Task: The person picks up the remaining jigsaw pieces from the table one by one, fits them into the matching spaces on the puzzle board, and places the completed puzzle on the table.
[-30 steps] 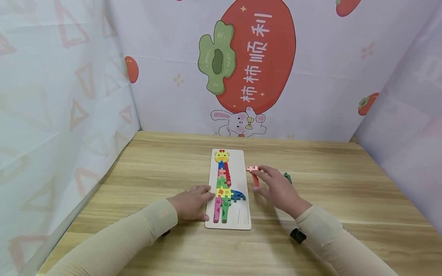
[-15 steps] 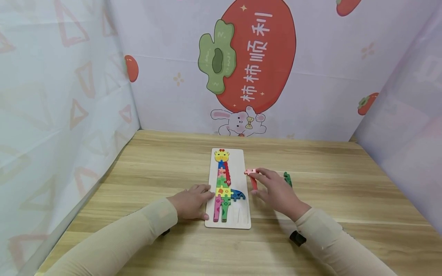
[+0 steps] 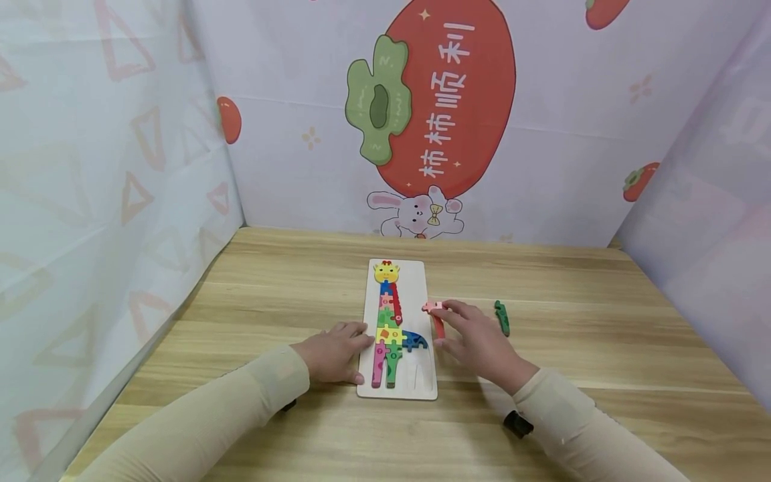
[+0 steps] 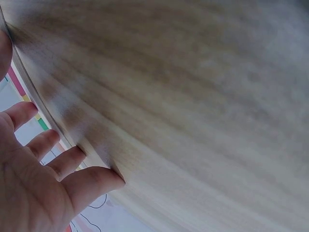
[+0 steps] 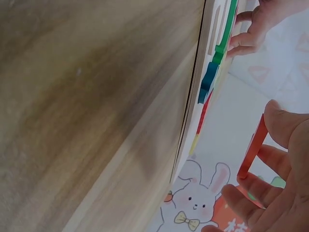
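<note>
A pale wooden puzzle board [image 3: 413, 284] lies on the table, bearing a giraffe of coloured pieces: yellow head [image 3: 387, 272], red mane piece [image 3: 396, 306], blue rump piece [image 3: 415, 341], pink leg piece [image 3: 378, 368] and green leg piece [image 3: 393, 368]. Bare recesses show at its lower right. My left hand [image 3: 332, 355] rests along the board's left edge, fingers extended. Just off the right edge, my right hand [image 3: 482, 343] pinches a red leg-shaped puzzle piece [image 3: 439, 326] between thumb and fingers. The right wrist view shows that red piece [image 5: 254, 150] held above the table.
A loose green puzzle piece [image 3: 502, 318] lies on the wooden table [image 3: 602, 321], right of my right hand. Printed cloth walls [image 3: 289, 174] stand behind the table and on both sides.
My right hand has moved slightly left and nearer to me with the red puzzle piece, closer to the board. More of the loose green piece shows now. The left hand stays still.
</note>
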`<action>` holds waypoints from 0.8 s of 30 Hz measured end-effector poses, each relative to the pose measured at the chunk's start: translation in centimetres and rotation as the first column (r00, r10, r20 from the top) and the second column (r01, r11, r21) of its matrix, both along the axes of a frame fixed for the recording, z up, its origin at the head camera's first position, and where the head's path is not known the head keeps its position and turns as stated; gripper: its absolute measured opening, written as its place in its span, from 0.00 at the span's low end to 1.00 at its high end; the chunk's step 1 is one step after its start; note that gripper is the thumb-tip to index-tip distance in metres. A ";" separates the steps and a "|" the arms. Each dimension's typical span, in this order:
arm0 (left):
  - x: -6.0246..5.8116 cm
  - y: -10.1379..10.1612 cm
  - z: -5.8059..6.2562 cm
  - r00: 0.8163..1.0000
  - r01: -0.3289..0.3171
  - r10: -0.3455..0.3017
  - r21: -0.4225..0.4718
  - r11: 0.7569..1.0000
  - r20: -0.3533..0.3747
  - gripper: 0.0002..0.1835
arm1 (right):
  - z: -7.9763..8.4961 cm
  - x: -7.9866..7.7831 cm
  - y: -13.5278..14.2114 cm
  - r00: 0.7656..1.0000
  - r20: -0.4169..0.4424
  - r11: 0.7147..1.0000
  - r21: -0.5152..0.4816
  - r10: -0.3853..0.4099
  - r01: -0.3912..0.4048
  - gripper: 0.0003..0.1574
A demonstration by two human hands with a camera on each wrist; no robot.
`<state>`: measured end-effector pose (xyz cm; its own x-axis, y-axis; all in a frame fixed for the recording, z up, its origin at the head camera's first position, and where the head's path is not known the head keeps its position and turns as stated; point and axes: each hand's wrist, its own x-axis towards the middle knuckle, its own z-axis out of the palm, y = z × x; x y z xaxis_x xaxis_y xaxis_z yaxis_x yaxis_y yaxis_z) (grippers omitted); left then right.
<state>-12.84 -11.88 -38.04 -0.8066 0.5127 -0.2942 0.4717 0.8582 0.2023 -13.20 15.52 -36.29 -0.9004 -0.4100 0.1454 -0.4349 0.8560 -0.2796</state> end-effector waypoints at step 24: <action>0.1 0.1 0.2 1.000 -0.006 0.006 -0.005 1.000 0.002 0.39 | -0.1 1.2 -0.5 1.000 -0.011 1.000 -0.013 -0.002 0.002 0.37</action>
